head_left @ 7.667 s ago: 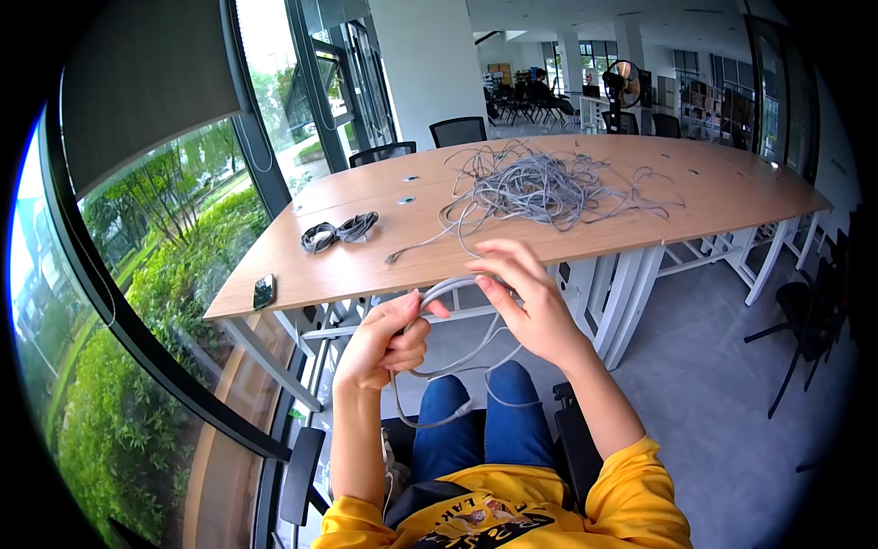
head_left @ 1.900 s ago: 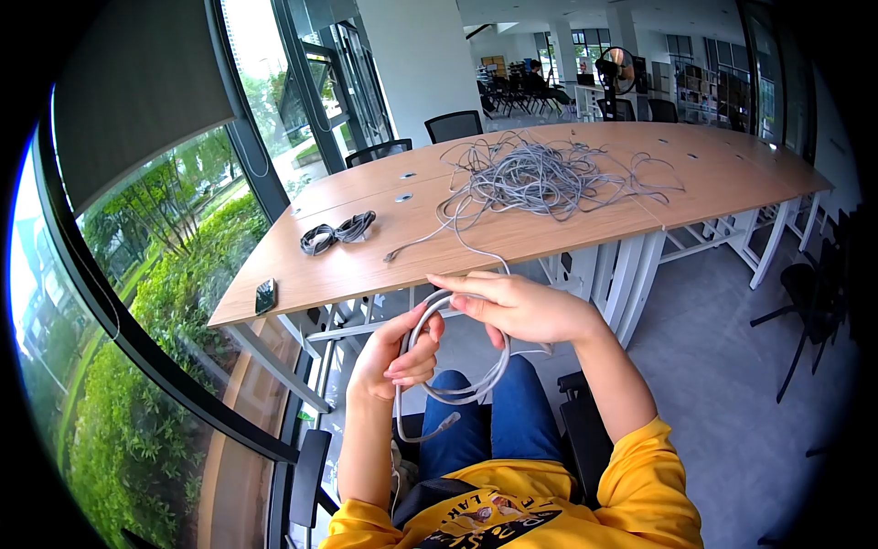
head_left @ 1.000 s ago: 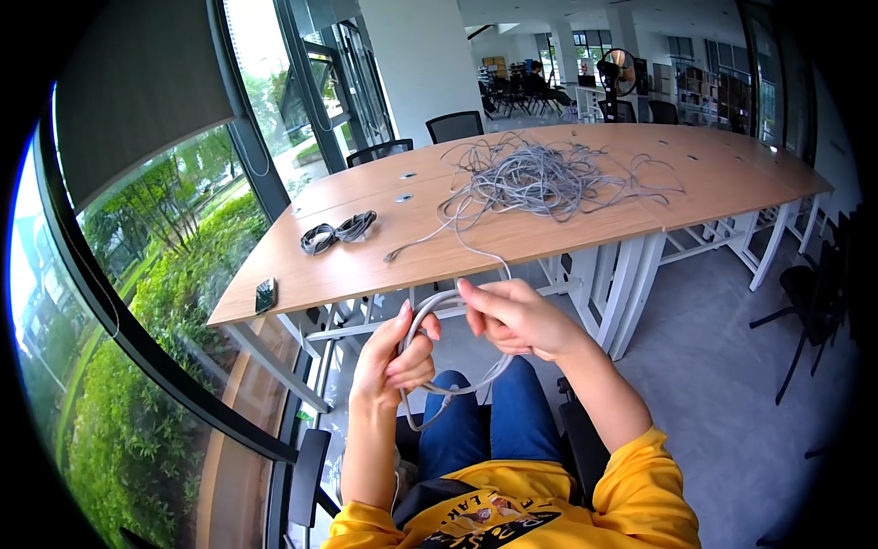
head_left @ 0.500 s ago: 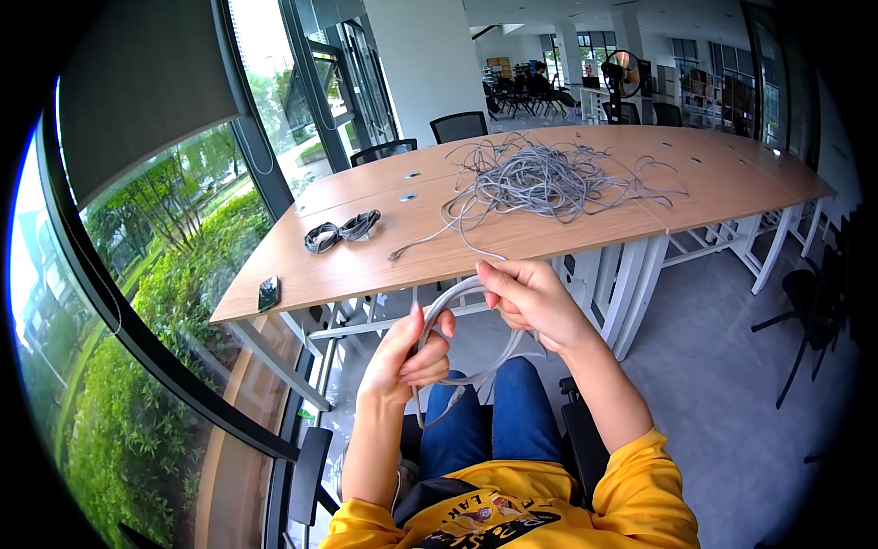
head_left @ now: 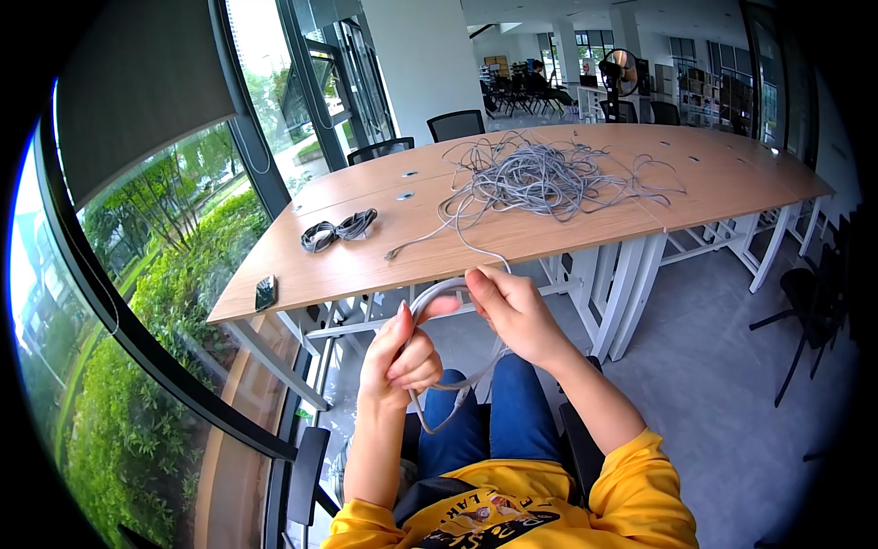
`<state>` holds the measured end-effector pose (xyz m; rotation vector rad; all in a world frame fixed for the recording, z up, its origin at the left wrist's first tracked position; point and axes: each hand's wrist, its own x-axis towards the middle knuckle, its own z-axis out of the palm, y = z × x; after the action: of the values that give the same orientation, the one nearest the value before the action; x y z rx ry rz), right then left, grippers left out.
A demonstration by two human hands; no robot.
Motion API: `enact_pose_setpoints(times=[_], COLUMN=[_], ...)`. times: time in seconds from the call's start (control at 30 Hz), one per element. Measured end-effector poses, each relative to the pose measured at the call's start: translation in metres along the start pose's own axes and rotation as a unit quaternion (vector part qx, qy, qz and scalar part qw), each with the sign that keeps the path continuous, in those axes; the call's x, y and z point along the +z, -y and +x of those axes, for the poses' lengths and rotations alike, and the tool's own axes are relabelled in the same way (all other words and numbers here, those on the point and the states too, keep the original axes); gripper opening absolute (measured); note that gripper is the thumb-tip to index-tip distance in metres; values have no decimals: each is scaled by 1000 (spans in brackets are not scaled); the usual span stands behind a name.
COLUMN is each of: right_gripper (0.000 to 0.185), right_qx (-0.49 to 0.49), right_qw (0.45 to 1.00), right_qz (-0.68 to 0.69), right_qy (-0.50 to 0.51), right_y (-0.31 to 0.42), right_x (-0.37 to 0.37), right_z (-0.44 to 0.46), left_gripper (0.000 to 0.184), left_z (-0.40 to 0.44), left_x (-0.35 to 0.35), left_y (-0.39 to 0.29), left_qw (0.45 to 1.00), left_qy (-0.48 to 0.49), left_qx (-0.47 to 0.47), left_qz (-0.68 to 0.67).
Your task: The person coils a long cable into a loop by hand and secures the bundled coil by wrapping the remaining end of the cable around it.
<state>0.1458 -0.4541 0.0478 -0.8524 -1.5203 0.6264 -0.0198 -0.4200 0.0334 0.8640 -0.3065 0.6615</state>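
Observation:
A coiled grey cable [head_left: 443, 291] hangs in loops between my hands, above my lap and just short of the table edge. My left hand [head_left: 402, 357] is closed round the left side of the coil. At its upper right, my right hand [head_left: 508, 306] pinches the loops between thumb and fingers. One strand runs from there over the table edge to a large tangled heap of grey cable [head_left: 549, 178]. Below my left hand dangles a lower loop with a connector [head_left: 462, 396]. A loose cable end with a plug [head_left: 391, 254] lies near the table's front edge.
On the wooden table [head_left: 366, 270] lie a dark cable bundle [head_left: 338, 231] and a phone [head_left: 265, 293] at the left corner. Office chairs [head_left: 455, 125] stand behind it. A black chair [head_left: 809, 311] is on the right, windows on the left. Far back, a person [head_left: 540, 82] sits.
Both hands have shifted slightly left with the coil. My right hand has moved closer to my left, and the coil's loops look narrower.

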Motion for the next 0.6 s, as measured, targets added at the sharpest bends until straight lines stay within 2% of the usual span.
enact_pose_setpoints(times=[0.07, 0.13, 0.27, 0.37, 0.43, 0.47, 0.53, 0.6], right_gripper=[39, 39, 36, 32, 29, 29, 28, 27], right_qx=[-11, 32, 32, 27, 25, 25, -30, -26], right_qw=[1000, 999, 994, 995, 982, 981, 996, 998], right_qz=[-27, 29, 87, 76, 162, 163, 54, 3], right_qy=[-10, 14, 51, 56, 98, 99, 59, 57], right_y=[-1, -2, -13, -17, -28, -29, -29, -34], right_x=[0, -1, 1, 5, 8, 9, 10, 8], right_z=[1, 3, 6, 2, 0, 0, -1, -2], left_gripper=[45, 45, 47, 50, 52, 53, 52, 52], left_z=[0, 3, -2, -5, -4, -5, -8, -9], left_x=[-5, -6, 4, 4, 7, 8, 10, 10], left_y=[-1, -1, -1, -9, -10, -10, -11, -15], left_qw=[999, 993, 999, 997, 996, 996, 993, 988], left_qy=[33, 102, 31, 47, 45, 36, 24, 39], left_qx=[-2, -43, -1, 54, 71, 81, 105, 128], left_qz=[-7, -31, 10, -3, -20, -23, -44, -79])
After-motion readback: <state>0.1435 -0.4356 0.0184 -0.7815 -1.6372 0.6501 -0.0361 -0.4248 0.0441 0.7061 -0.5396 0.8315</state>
